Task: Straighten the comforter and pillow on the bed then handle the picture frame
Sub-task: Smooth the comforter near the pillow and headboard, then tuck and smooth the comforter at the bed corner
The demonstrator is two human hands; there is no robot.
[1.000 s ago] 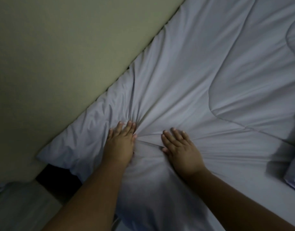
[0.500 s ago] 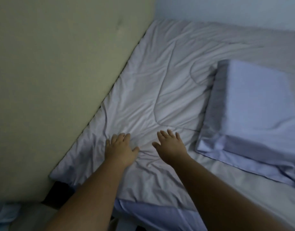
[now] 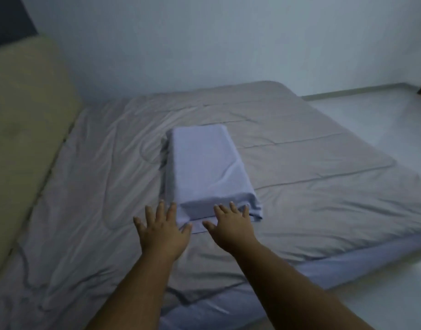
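Now both my left hand point(image 3: 162, 231) and right hand point(image 3: 231, 226) reach, fingers spread, at the pillow's point(image 3: 206, 163) near end on the comforter point(image 3: 323, 198)

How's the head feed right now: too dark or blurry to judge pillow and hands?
Head view: dim bluish light, no glare; soft overall, with the left hand and right hand slightly smeared; pillow edges and comforter wrinkles readable; wide-angle lens bows the headboard.

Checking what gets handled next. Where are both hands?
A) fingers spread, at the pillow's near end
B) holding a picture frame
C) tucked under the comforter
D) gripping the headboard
A: the left hand and right hand reach with fingers spread to the near end of the pillow, which lies on the comforter.
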